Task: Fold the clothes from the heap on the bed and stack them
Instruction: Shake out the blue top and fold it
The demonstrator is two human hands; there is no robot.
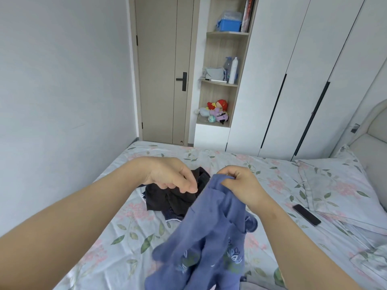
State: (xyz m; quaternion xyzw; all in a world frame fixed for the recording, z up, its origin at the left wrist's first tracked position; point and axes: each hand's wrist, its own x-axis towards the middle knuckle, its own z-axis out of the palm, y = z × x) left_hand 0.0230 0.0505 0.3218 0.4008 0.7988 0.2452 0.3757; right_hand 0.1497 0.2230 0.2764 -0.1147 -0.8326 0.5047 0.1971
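Observation:
A blue garment (211, 233) with a printed pattern hangs in the air over the bed (117, 237). My right hand (236, 183) pinches its top edge and holds it up. My left hand (171, 176) hovers just to the left of it with fingers curled and nothing in them. Behind both hands a heap of dark clothes (173, 197) lies on the floral sheet, with a navy piece showing a white trim at its near edge.
A black phone (306, 214) lies on the sheet at the right, next to a floral pillow (335, 185). The padded headboard (372, 132) is at the far right. Behind the bed stand a closed door (163, 70), open shelves (222, 76) and white wardrobes (293, 80).

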